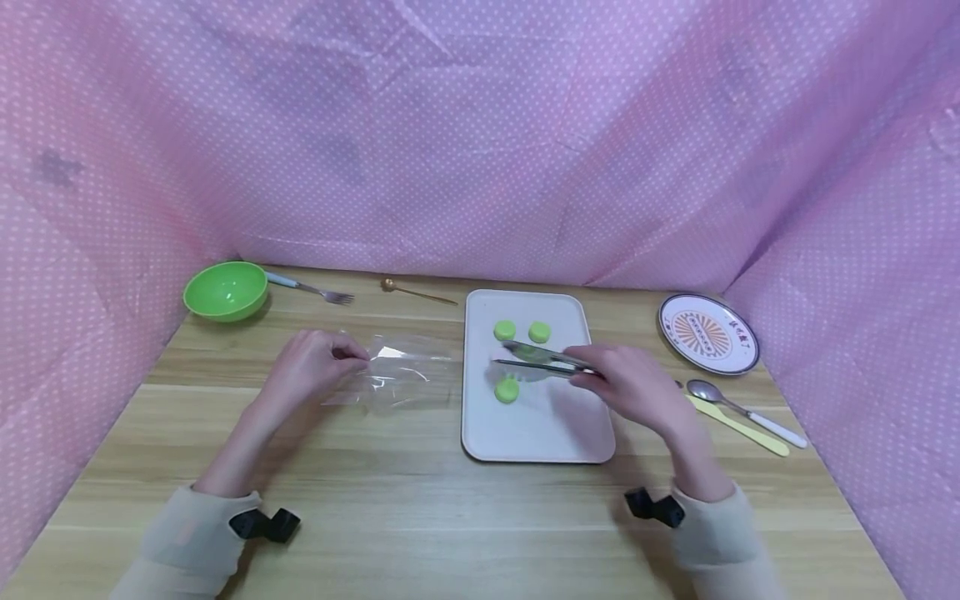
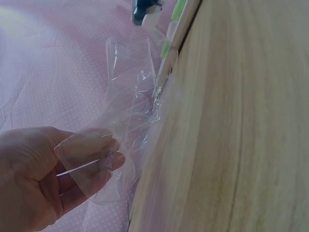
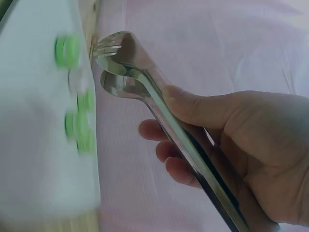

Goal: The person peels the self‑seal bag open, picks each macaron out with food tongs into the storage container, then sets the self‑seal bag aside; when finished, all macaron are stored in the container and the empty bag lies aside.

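My left hand (image 1: 318,364) pinches one edge of a clear plastic bag (image 1: 408,375) between thumb and fingers. In the left wrist view the bag (image 2: 133,96) looks thin and crinkled. My right hand (image 1: 626,383) grips metal tongs (image 3: 181,142), one end of which is slotted like a fork. These tongs are above a white tray (image 1: 540,437), their tips slightly apart, with nothing seen between them. Several light green round pieces lie on the tray, among them a back left piece (image 1: 505,330), a back right piece (image 1: 539,332) and a nearer piece (image 1: 507,389).
A green bowl (image 1: 227,292) stands at the back left, beside a fork (image 1: 311,288). A small gold spoon (image 1: 416,292) lies behind the bag. On the right are a patterned plate (image 1: 708,333), a white-handled spoon (image 1: 750,414) and a yellow knife (image 1: 738,425). Pink dotted cloth (image 1: 480,150) encloses the table.
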`<state>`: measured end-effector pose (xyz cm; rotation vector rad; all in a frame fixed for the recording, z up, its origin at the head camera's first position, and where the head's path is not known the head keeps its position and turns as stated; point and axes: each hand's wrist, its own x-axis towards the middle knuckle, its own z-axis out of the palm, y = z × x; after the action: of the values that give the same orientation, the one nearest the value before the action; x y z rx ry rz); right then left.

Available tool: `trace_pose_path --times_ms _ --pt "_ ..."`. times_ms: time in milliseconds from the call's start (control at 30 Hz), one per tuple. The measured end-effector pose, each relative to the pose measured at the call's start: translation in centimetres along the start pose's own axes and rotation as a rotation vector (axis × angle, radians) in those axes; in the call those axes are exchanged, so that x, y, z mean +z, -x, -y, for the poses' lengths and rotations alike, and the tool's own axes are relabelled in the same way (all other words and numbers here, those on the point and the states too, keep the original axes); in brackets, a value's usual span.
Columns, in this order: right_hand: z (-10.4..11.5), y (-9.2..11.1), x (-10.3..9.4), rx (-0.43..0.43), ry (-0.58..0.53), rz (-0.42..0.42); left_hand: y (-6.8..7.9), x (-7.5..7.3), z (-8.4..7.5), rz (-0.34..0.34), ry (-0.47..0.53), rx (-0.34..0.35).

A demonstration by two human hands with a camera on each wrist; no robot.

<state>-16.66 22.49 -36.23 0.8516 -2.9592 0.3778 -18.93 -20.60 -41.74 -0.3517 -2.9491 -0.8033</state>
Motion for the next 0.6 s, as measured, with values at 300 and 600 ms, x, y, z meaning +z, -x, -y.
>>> trace_pose_path --times_ms 300,600 --pt "-2.8 4.4 -1.4 0.087 0.067 -0.034 0.1 -0.1 0.0 0.002 -0.002 0.000" --pt "-3.2 4.9 -1.1 0.066 0.066 0.007 0.0 0.0 -0.2 -0.006 -0.007 0.000"
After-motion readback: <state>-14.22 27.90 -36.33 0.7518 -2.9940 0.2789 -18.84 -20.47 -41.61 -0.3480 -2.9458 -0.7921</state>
